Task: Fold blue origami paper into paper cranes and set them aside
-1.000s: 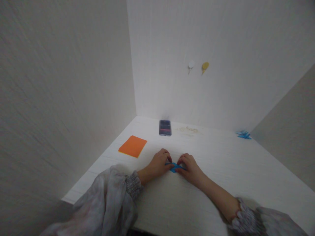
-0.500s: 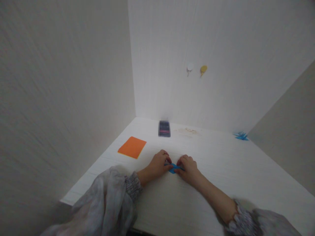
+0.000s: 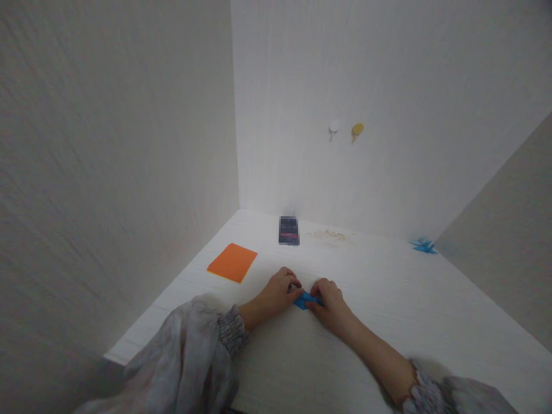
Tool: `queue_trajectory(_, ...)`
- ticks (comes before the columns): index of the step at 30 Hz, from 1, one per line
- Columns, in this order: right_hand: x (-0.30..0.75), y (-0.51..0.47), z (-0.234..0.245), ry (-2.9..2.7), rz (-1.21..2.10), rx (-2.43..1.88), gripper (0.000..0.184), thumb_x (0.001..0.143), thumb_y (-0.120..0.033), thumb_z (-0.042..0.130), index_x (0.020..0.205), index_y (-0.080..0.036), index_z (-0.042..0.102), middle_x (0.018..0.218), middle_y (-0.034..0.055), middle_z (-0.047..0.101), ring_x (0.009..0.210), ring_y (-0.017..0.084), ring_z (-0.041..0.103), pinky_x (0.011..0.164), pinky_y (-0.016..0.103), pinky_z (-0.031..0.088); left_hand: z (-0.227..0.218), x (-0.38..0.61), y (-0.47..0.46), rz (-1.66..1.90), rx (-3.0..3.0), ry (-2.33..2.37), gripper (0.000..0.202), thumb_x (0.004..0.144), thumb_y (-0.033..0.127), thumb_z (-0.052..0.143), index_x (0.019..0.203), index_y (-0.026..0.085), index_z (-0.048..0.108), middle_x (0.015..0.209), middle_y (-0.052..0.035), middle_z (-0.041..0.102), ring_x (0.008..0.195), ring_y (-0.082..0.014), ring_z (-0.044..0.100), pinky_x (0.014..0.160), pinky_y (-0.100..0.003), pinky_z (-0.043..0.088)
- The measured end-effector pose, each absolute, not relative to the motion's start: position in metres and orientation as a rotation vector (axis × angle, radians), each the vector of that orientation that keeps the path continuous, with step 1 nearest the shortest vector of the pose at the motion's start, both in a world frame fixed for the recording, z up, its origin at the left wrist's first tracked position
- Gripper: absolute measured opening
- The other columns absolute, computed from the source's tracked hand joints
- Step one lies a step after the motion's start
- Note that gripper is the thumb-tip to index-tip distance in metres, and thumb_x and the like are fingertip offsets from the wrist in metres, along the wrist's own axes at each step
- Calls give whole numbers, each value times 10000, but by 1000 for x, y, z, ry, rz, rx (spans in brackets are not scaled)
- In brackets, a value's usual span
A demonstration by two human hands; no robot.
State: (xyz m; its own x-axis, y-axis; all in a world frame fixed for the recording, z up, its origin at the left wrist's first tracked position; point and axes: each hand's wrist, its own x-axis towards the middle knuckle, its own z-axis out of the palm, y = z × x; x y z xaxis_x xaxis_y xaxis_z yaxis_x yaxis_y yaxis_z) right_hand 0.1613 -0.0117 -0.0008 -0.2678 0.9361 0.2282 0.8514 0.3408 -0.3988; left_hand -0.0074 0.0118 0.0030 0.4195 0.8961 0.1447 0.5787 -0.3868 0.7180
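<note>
A small piece of folded blue paper [image 3: 305,299] is held between my two hands, low over the white table. My left hand [image 3: 281,289] pinches its left end between thumb and fingers. On the other side, my right hand [image 3: 328,300] grips the right end in the same way. The fingertips cover both ends, so only the middle of the paper shows. To the left of my left hand lies a stack of orange square paper [image 3: 233,262] with a yellow edge.
By the back wall stands a dark pixelated rectangle [image 3: 288,230]. Folded blue paper pieces [image 3: 424,245] lie in the far right corner. A white hook [image 3: 333,127] and a yellow hook [image 3: 357,130] are on the back wall. Tan marks [image 3: 330,234] spot the table [image 3: 388,299].
The view has tilted up slightly, so everything sits a little lower. Both hands keep hold of the blue paper, and its visible part has shifted shape a little between the fingers.
</note>
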Motion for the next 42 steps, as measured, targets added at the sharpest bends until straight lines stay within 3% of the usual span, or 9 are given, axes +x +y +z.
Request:
queue_trajectory(4,162,-13,2,-2134,358,-1592,94,649,-199,590,720,-174,533,724,39,561,715,197,509,608,285,368,2,-9,12,726,2078,1182,230,706,346,587,818,150,629,964,-52,495,731,-115,496,689,-236,438)
queue_trajectory(8,165,-12,0,-2102,426,-1555,74,659,-210,576,709,-180,530,711,32,566,689,187,517,604,285,374,2,-12,12,746,2069,1124,205,639,294,664,780,155,612,924,-34,519,772,-130,498,690,-236,429)
queue_trajectory(15,166,-14,3,-2054,402,-1362,127,679,-197,552,805,-191,535,768,24,586,744,186,528,682,318,389,8,-12,10,903,2063,1064,94,693,211,615,746,152,565,831,-22,541,771,-129,506,680,-242,420)
queue_trajectory(19,167,-15,7,-2107,322,-1264,30,737,-208,520,746,-199,547,736,26,582,742,191,520,699,339,374,11,-12,8,948,2065,1006,73,706,210,603,740,153,571,811,-23,537,764,-131,511,668,-237,423)
queue_trajectory(27,167,-16,8,-2270,175,-1101,104,728,-125,510,733,-194,588,768,39,563,777,190,488,716,344,348,10,-14,8,851,2255,937,64,681,92,560,679,152,582,828,-31,536,809,-144,502,740,-258,410)
queue_trajectory(36,174,-15,5,-2370,318,-1027,145,730,-118,498,755,-195,618,786,43,573,777,180,504,704,319,393,24,-23,3,547,2552,763,258,649,59,519,843,187,631,917,-37,589,867,-170,509,820,-278,383)
queue_trajectory(42,176,-15,4,-2377,447,-1041,78,748,-186,560,792,-203,622,822,43,562,795,174,510,724,309,412,21,-27,7,518,2549,720,171,760,179,524,883,199,641,948,-33,599,866,-155,531,802,-260,396)
